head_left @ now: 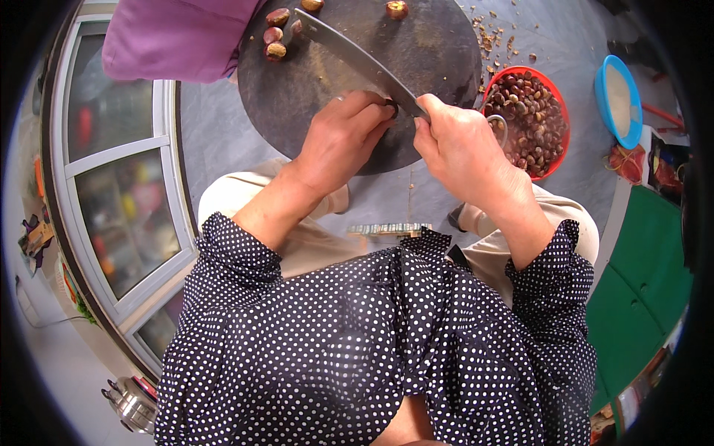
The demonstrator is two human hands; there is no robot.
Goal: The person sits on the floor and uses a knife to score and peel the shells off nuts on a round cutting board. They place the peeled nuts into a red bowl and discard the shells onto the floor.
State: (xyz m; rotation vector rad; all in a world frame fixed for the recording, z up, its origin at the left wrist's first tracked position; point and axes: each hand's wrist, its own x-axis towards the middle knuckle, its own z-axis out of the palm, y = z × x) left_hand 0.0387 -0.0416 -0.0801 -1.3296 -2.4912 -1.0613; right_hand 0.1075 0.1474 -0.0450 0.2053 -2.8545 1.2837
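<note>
My right hand (pixel 460 139) is closed round the handle of a cleaver (pixel 357 56), whose broad blade slants up and left over a dark round board (pixel 429 56). Close to the blade's handle end, my left hand (pixel 348 131) pinches a dark chestnut (pixel 392 107) against the board; the fingers hide part of it. Near the board's upper left lie several chestnuts (pixel 277 17), some with pale cut faces. One more chestnut (pixel 396 9) sits at the top of the board. Right of the board stands a red bowl (pixel 566 117) full of chestnuts, with a round metal rim showing among them.
Shell bits (pixel 488 42) are scattered on the grey floor past the board's right edge. A blue basin (pixel 599 92) stands farther right, above a green cabinet (pixel 636 279). Purple cloth (pixel 173 39) overhangs the board's left edge. Glazed door panels (pixel 125 195) run along the left.
</note>
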